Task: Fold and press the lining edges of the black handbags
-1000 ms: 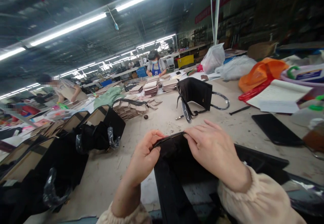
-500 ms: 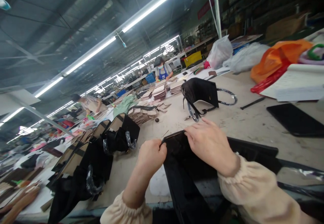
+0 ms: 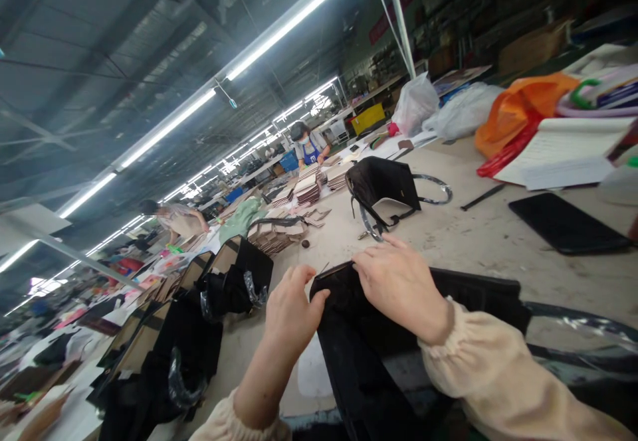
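A black handbag (image 3: 369, 354) lies before me on the near edge of the table, its opening edge turned away from me. My right hand (image 3: 399, 288) is closed over that edge, with the fingertips bent over the rim. At the bag's left corner, my left hand (image 3: 294, 308) has its thumb and fingers apart. Its thumb tip is at the black material; whether it touches is hard to tell. Handles wrapped in clear plastic (image 3: 583, 321) extend to the right of the bag. Just beyond my right hand, a finished-looking black handbag (image 3: 386, 182) rests on the table.
Several black bags with cardboard inside (image 3: 194, 321) line the left side. Stacked brown pieces (image 3: 276, 234) lie beyond them. On the right are a black phone (image 3: 565, 222), a thin dark tool (image 3: 482, 197), an open notebook (image 3: 563, 155) and an orange bag (image 3: 523, 112). A co-worker (image 3: 310, 149) works farther back.
My left thumb and fingers have parted from their pinch on the bag's corner. My right hand stays on the edge. The whole view has shifted slightly.
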Action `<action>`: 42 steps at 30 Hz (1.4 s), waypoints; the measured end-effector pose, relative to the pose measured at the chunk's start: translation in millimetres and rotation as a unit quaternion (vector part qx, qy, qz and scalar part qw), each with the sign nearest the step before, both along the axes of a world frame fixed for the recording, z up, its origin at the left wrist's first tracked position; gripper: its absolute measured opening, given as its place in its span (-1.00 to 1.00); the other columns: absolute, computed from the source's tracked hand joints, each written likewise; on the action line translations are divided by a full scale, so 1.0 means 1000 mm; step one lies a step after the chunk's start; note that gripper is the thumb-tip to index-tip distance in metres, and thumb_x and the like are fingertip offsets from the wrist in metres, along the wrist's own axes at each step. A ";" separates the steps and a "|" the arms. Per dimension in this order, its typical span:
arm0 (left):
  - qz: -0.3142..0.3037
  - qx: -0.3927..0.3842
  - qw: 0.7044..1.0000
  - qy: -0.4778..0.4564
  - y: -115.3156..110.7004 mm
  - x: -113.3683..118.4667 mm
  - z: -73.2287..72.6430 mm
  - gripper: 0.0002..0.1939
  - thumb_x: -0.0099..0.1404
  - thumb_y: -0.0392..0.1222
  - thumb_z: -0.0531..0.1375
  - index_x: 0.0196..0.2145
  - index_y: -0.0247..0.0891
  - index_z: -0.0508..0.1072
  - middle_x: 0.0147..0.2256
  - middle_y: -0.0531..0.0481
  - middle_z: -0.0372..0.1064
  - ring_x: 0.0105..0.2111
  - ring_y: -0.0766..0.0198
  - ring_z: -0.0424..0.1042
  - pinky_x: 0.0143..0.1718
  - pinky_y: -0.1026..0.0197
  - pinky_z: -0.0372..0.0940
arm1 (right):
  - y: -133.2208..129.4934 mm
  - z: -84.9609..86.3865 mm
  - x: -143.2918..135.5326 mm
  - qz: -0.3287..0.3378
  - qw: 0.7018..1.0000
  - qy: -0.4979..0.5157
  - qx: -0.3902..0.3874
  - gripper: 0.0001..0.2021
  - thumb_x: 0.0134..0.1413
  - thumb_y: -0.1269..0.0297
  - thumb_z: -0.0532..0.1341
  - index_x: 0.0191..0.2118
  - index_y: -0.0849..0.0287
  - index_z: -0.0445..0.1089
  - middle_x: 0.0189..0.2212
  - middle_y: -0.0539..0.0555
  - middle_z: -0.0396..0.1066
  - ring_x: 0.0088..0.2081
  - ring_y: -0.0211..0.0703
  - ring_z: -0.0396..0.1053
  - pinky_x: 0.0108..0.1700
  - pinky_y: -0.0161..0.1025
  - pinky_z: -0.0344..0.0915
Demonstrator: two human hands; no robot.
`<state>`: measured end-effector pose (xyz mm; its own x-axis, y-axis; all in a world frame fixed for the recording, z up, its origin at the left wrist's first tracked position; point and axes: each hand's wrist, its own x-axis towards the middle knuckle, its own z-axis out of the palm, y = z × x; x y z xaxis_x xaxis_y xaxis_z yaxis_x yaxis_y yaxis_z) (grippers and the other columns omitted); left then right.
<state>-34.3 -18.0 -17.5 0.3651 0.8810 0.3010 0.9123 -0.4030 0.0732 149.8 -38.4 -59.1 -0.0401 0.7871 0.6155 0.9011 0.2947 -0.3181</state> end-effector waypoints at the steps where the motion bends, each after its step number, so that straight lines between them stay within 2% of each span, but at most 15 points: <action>1: -0.021 0.013 1.000 -0.016 0.000 0.002 0.000 -0.78 0.13 -0.25 0.24 -0.22 -0.19 0.39 -0.23 -0.01 0.33 -0.21 0.20 0.35 -0.19 0.20 0.20 | 0.000 0.000 0.000 0.000 1.000 -0.001 0.000 -0.78 0.11 0.45 0.06 -0.45 0.14 0.40 -0.45 0.02 0.45 -0.31 -0.16 0.33 0.15 -0.14 -0.06; 4: -0.050 0.032 0.998 -0.031 0.002 0.009 0.000 -0.80 0.08 -0.24 0.29 -0.29 -0.18 0.44 -0.24 -0.02 0.29 -0.18 0.16 0.32 -0.12 0.14 0.22 | 0.000 -0.001 0.000 -0.005 1.000 -0.001 -0.001 -0.79 0.09 0.47 0.07 -0.45 0.15 0.41 -0.45 0.03 0.45 -0.32 -0.17 0.33 0.14 -0.15 -0.05; 8: -0.047 0.050 0.997 -0.040 0.007 0.014 -0.003 -0.87 0.05 -0.19 0.33 -0.40 -0.20 0.49 -0.28 -0.02 0.29 -0.19 0.15 0.31 -0.09 0.09 0.23 | 0.001 -0.001 0.000 -0.007 1.000 -0.007 -0.003 -0.79 0.10 0.46 0.07 -0.46 0.15 0.39 -0.45 0.03 0.45 -0.32 -0.17 0.33 0.14 -0.15 -0.04; 13: -0.058 0.046 0.996 -0.051 0.012 0.019 -0.007 -0.88 0.04 -0.18 0.34 -0.41 -0.22 0.55 -0.29 -0.04 0.33 -0.22 0.16 0.32 -0.09 0.07 0.22 | 0.002 -0.001 0.000 -0.007 1.000 -0.015 -0.009 -0.80 0.12 0.44 0.06 -0.44 0.15 0.39 -0.44 0.03 0.45 -0.32 -0.16 0.33 0.13 -0.13 -0.03; 20: -0.081 -0.002 0.992 -0.095 0.018 0.028 -0.006 -0.94 0.06 -0.28 0.32 -0.44 -0.17 0.58 -0.32 -0.01 0.34 -0.23 0.20 0.33 -0.15 0.13 0.23 | 0.001 -0.001 0.000 -0.008 1.000 -0.020 -0.013 -0.79 0.14 0.42 0.05 -0.43 0.15 0.40 -0.44 0.04 0.44 -0.32 -0.15 0.34 0.13 -0.12 -0.03; 25: -0.089 -0.049 0.982 -0.157 0.023 0.027 -0.007 -0.93 0.06 -0.37 0.30 -0.46 -0.24 0.56 -0.35 0.01 0.35 -0.30 0.30 0.36 -0.22 0.23 0.25 | 0.002 -0.001 0.000 -0.007 1.000 -0.019 -0.018 -0.78 0.15 0.41 0.04 -0.42 0.15 0.40 -0.42 0.03 0.45 -0.31 -0.16 0.34 0.14 -0.13 -0.04; 29: -0.105 -0.045 0.974 -0.194 0.027 0.024 -0.011 -0.94 0.07 -0.37 0.29 -0.49 -0.26 0.51 -0.40 0.05 0.40 -0.36 0.35 0.38 -0.27 0.28 0.25 | 0.003 -0.001 0.000 -0.005 1.000 -0.021 -0.019 -0.79 0.15 0.41 0.05 -0.42 0.14 0.40 -0.42 0.03 0.45 -0.31 -0.15 0.34 0.13 -0.12 -0.03; 38: -0.030 -0.071 0.977 -0.201 0.030 0.026 -0.013 -0.97 0.06 -0.30 0.29 -0.51 -0.24 0.50 -0.49 0.11 0.45 -0.44 0.34 0.39 -0.36 0.29 0.21 | 0.005 -0.002 0.002 -0.014 1.000 -0.019 -0.012 -0.80 0.15 0.40 0.07 -0.41 0.13 0.42 -0.43 0.01 0.45 -0.32 -0.17 0.34 0.13 -0.14 -0.03; 42: -0.021 -0.076 0.978 -0.194 0.032 0.030 -0.012 -0.97 0.06 -0.29 0.30 -0.52 -0.25 0.52 -0.49 0.08 0.47 -0.44 0.33 0.40 -0.35 0.28 0.22 | 0.007 -0.001 0.004 -0.016 1.000 -0.017 -0.019 -0.80 0.16 0.39 0.07 -0.37 0.11 0.43 -0.39 0.01 0.47 -0.30 -0.17 0.35 0.11 -0.15 -0.01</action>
